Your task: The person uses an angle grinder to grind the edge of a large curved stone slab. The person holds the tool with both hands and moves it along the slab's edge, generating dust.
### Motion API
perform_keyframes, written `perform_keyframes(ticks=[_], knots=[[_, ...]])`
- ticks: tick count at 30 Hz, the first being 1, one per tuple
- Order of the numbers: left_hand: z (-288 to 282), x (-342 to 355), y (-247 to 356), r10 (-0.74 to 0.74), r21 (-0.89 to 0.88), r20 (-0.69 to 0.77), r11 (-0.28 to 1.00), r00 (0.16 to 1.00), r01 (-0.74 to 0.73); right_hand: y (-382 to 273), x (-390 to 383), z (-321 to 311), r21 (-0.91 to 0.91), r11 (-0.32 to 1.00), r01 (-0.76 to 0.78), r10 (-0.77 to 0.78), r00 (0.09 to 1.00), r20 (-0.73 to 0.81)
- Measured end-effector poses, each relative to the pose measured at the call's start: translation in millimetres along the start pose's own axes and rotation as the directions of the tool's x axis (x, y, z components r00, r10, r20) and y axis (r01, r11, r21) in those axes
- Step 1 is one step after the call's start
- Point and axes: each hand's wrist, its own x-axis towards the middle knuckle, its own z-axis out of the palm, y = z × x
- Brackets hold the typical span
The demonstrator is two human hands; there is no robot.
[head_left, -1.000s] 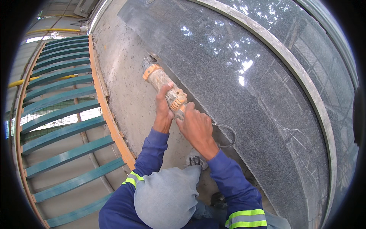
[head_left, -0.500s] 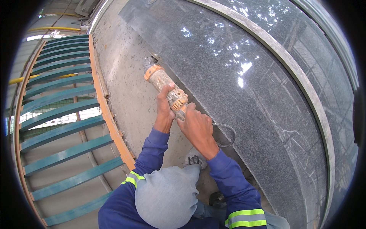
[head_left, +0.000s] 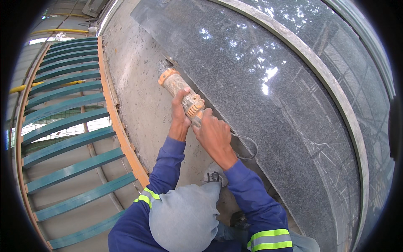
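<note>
Both hands are on a dusty orange angle grinder (head_left: 181, 93), its body coated in pale grit.

Left hand (head_left: 180, 117): fingers closed around the grinder body from the underside, thumb pointing up along the housing toward the head. Firm wrap, no gap visible.

Right hand (head_left: 214, 134): fingers curled shut over the rear handle end, knuckles up. The grinder tail is hidden under the palm.

Grinder runs diagonally away from the fingers, up and to the left. Its head (head_left: 164, 67) sits well beyond the left fingertips, right at the lower edge of a large polished dark granite slab (head_left: 268, 84). The disc itself is too small and dusty to make out; cannot tell if it touches the stone.

A grey power cord (head_left: 247, 147) leaves from just behind the right hand and makes a loop lying on the slab.

On the left-fingers side of the tool: rough dusty concrete surface (head_left: 138, 84), then an orange steel edge rail (head_left: 117, 122), then teal slats (head_left: 63, 126) well apart from the hands.

Both sleeves are blue with reflective yellow-silver bands (head_left: 268, 240). A grey cloth hood (head_left: 184, 218) sits between the forearms at the bottom of frame.

No containers are in view.
</note>
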Motion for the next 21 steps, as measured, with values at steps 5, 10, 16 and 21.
perform_keyframes(ticks=[5,10,16,21], knots=[[-4,5,-3,-0.009,-0.026,0.01,1.0,1.0,0.009,1,3,2,-0.019,1.0,0.014,-0.014,1.0,-0.004],[-3,1,-2,-0.033,-0.034,-0.007,0.999,0.999,0.032,0,1,0,-0.015,1.0,-0.016,0.016,1.0,0.025],[8,-11,-1,-0.038,-0.053,-0.04,0.998,0.998,0.036,1,-6,-6,0.031,0.999,-0.03,0.029,0.999,0.014],[9,-16,-1,-0.029,-0.026,-0.037,0.999,0.999,0.028,4,-10,-4,0.035,0.999,-0.017,0.017,1.0,-0.001]])
